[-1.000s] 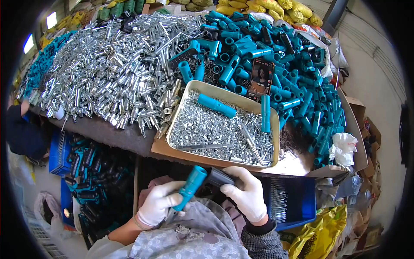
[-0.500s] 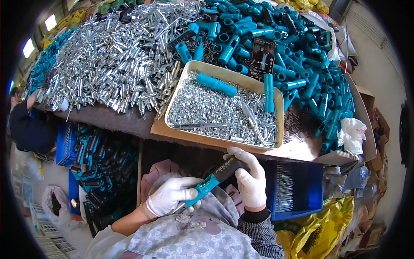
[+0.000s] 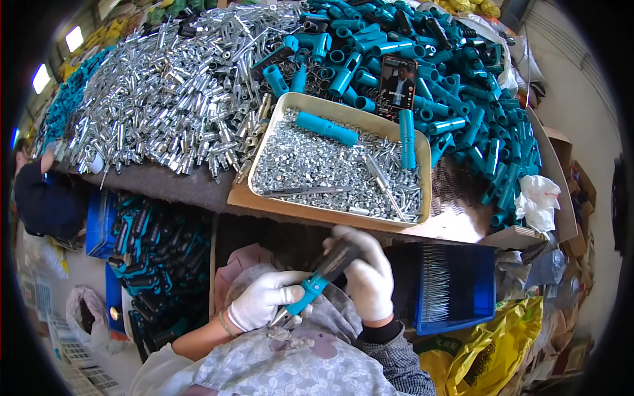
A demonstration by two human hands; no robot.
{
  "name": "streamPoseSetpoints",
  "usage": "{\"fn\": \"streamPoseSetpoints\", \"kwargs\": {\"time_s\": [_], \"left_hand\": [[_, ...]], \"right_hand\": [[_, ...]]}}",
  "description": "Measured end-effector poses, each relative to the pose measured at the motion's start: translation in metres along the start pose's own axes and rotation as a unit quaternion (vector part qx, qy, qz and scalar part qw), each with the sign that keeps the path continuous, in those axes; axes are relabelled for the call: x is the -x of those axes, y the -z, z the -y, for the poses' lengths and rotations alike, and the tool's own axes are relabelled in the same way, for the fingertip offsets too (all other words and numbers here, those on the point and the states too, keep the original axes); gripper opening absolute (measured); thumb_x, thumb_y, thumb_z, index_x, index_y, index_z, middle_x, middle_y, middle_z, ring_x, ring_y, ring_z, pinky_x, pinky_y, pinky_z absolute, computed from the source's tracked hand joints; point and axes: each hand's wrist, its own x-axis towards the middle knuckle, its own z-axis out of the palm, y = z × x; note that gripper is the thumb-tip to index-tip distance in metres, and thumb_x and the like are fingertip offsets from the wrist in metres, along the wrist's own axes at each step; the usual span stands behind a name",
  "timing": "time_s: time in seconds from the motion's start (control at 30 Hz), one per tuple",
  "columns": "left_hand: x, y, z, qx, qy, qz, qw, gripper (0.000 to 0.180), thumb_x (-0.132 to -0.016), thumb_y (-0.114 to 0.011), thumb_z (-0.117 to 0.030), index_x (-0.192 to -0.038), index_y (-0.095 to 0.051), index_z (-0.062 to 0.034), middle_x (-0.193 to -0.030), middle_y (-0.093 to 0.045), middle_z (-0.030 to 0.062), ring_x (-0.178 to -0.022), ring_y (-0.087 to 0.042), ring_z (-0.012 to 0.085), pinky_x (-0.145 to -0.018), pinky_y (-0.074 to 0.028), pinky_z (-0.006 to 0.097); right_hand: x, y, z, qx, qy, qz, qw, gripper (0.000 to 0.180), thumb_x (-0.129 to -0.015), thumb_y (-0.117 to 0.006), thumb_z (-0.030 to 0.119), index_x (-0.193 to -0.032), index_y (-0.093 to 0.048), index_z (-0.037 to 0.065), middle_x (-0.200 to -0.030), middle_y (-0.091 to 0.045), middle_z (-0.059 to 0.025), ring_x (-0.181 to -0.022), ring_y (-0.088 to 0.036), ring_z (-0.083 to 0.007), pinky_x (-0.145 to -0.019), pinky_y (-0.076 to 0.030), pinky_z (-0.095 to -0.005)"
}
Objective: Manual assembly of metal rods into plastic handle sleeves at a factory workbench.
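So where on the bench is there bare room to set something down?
The dark bench cover shows bare along its front edge, beside the metal parts, left of the tray. A small cardboard patch is bare between the tray and the teal housings. Behind the tray, those housings crowd everything.

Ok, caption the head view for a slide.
Gloved left hand holds a teal and black part, right hand at its black end, near metal pieces.

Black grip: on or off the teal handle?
On: the black grip lines up with the teal handle, end to end, no gap visible. How firmly it's seated, cannot tell.
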Motion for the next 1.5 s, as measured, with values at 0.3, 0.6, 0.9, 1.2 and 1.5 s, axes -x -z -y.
{"fn": "streamPoseSetpoints", "kwargs": {"time_s": [0.3,0.6,0.9,1.2,1.5], "left_hand": [[-0.01,-0.012,-0.01,-0.165,-0.098,-0.014,0.981,0.095,-0.083,-0.069,-0.065,-0.145,-0.044,0.0014,-0.104,-0.064,0.0113,-0.081,-0.061,0.0132,-0.067,-0.049,0.026],[-0.019,-0.039,-0.025,-0.428,-0.186,-0.07,0.882,0.065,-0.085,-0.076,-0.045,-0.132,-0.057,-0.0033,-0.1,-0.07,0.0158,-0.09,-0.07,0.0238,-0.081,-0.052,0.033],[-0.022,-0.041,-0.013,-0.385,-0.185,-0.068,0.902,0.058,-0.088,-0.075,-0.035,-0.133,-0.056,-0.003,-0.102,-0.071,0.0119,-0.093,-0.069,0.0191,-0.085,-0.052,0.032],[-0.017,-0.022,-0.022,-0.367,-0.212,-0.137,0.895,0.066,-0.089,-0.073,-0.041,-0.135,-0.053,0.0016,-0.095,-0.071,0.0145,-0.083,-0.069,0.015,-0.077,-0.053,0.03],[-0.001,0.008,-0.049,-0.572,-0.325,-0.164,0.735,0.06,-0.079,-0.079,-0.039,-0.128,-0.06,-0.0085,-0.092,-0.071,0.0152,-0.081,-0.072,0.0319,-0.072,-0.056,0.037]], "right_hand": [[0.009,-0.005,0.023,0.39,0.255,0.079,0.881,0.05,-0.073,-0.056,-0.004,-0.123,-0.058,-0.001,-0.123,-0.064,-0.0207,-0.11,-0.064,-0.0371,-0.099,-0.049,-0.0416],[-0.044,0.114,0.09,0.646,0.297,-0.219,0.668,0.012,-0.078,-0.07,0.005,-0.09,-0.068,0.005,-0.089,-0.066,-0.0129,-0.086,-0.063,-0.0329,-0.076,-0.05,-0.0408],[-0.083,0.175,0.093,0.767,0.127,-0.329,0.536,0.02,-0.083,-0.071,0.023,-0.089,-0.068,0.005,-0.092,-0.067,-0.0162,-0.087,-0.065,-0.0369,-0.077,-0.052,-0.045],[-0.017,0.014,0.089,0.454,0.156,0.114,0.87,0.012,-0.083,-0.071,0.008,-0.094,-0.071,0.005,-0.083,-0.066,-0.011,-0.078,-0.067,-0.0281,-0.071,-0.053,-0.0349],[-0.031,-0.017,0.064,0.569,0.206,0.134,0.785,0.01,-0.087,-0.068,0.013,-0.097,-0.067,0.01,-0.072,-0.066,-0.0104,-0.066,-0.067,-0.0299,-0.061,-0.053,-0.0372]]}}
